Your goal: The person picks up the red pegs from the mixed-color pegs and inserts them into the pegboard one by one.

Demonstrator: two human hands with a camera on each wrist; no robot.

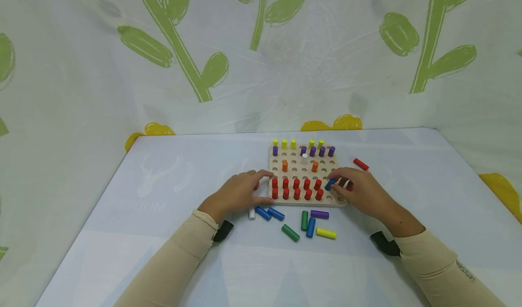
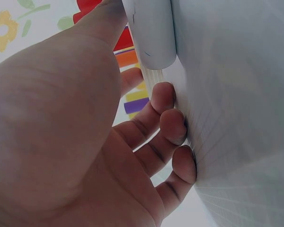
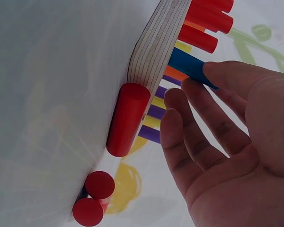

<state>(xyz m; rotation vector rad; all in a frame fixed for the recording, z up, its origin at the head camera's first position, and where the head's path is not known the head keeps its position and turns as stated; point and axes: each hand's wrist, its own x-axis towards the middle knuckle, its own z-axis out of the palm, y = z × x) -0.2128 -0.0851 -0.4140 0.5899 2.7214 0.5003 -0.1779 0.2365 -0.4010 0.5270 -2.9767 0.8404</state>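
A wooden pegboard [image 1: 299,202] lies flat on the table, holding rows of red, orange, purple and yellow pegs and one white peg [image 1: 304,158]. My left hand [image 1: 236,191] is spread at the board's left edge, its thumb and index finger touching that edge, with the other fingertips [image 2: 173,124] resting on the table. Between thumb and fingers, my right hand [image 1: 363,191] pinches a blue peg [image 3: 191,66] over the right side of the board, beside a row of red pegs [image 1: 317,184]. Whether the blue peg sits in a hole, I cannot tell.
Loose pegs lie in front of the board: blue [image 1: 276,214], green [image 1: 291,232], purple [image 1: 320,214], yellow [image 1: 326,233] and a white one [image 2: 154,38] below the left thumb. A red peg [image 1: 360,164] lies right of the board. A patterned cloth wall [image 1: 285,85] rises behind the table.
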